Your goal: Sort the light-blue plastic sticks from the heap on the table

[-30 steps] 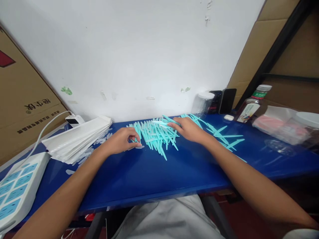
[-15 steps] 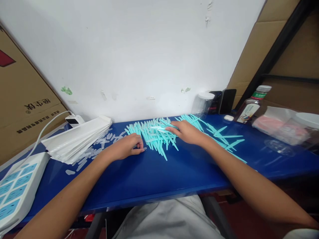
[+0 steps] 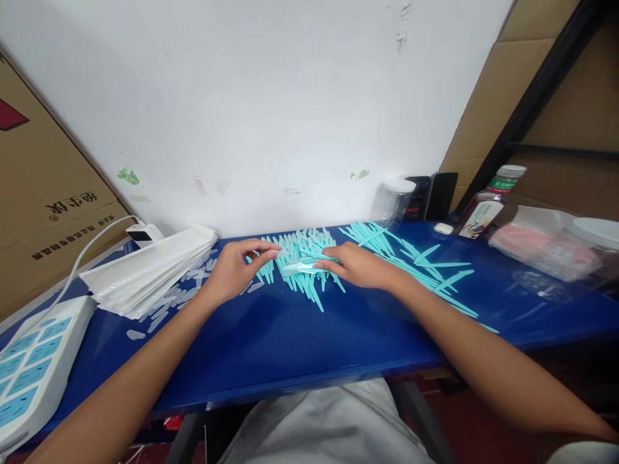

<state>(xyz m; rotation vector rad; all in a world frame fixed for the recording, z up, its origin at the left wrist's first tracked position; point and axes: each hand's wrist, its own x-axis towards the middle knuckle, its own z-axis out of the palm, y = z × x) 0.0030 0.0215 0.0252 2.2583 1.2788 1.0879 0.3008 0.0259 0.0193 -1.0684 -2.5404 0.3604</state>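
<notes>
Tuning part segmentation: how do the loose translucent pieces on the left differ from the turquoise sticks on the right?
Colour: the translucent pieces look pale; the turquoise sticks are strongly coloured.
Shape: the pieces are short; the sticks are long and thin.
Place: the pieces lie beside the white bags; the sticks lie nearer the bottle.
Shared: both lie on the blue table.

Blue table (image 3: 309, 348), glossy. Behind table: white wall (image 3: 290, 96), scuffed, evenly lit, green residue (image 3: 129, 176). Table's left end: printed cardboard (image 3: 48, 161). Right end: dark frame (image 3: 539, 87), brown panel (image 3: 488, 116). Beneath table: reddish floor (image 3: 445, 419).
</notes>
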